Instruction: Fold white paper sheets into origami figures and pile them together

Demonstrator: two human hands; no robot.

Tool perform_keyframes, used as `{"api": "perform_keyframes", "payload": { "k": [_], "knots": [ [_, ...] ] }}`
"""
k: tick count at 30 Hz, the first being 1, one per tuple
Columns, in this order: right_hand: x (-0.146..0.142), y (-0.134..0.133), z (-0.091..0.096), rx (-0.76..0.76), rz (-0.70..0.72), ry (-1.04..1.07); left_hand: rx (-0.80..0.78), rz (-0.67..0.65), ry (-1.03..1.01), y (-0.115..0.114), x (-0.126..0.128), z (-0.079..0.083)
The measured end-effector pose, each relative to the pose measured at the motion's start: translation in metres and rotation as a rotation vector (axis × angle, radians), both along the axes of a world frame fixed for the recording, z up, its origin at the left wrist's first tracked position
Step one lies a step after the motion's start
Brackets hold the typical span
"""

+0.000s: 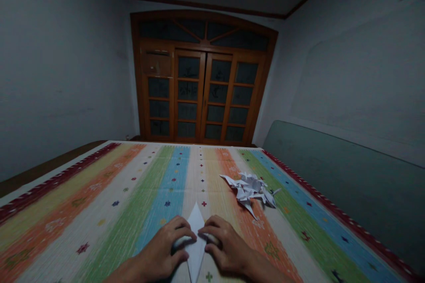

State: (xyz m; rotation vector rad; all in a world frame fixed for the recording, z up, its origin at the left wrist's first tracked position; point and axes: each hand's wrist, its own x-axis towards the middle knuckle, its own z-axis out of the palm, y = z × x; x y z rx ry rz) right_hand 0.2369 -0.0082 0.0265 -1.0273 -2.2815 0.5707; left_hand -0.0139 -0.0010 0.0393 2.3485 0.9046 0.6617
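A white sheet of paper folded into a long, narrow diamond lies on the tablecloth in front of me, its upper point facing away. My left hand is at its left edge, fingers curled and thumb tip against the paper. On the opposite edge, my right hand holds it in much the same way, with thumb and fingers bent toward each other. Pale flaps of paper show between thumb and fingers on both sides. The fingers partly cover the diamond's middle.
Several white folded-paper figures, with pointed tips like origami cranes, lie heaped to the right, beyond my right hand. A striped tablecloth covers the table. A grey-green panel stands along the right side, and wooden glazed doors close the far end.
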Motion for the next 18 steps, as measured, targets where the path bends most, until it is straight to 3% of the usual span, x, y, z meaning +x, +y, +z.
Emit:
{"api": "perform_keyframes", "payload": {
  "k": [3,10,18],
  "knots": [
    [0.0,0.004,-0.005,-0.007,0.013,0.017,-0.039,0.015,-0.035,0.005,-0.002,-0.005],
    [0.001,0.008,-0.012,-0.015,0.098,0.037,-0.029,-0.154,-0.111,0.01,-0.005,-0.009],
    [0.003,0.019,-0.02,-0.057,0.077,0.148,-0.106,-0.072,-0.157,0.014,-0.002,-0.01]
  ]
}}
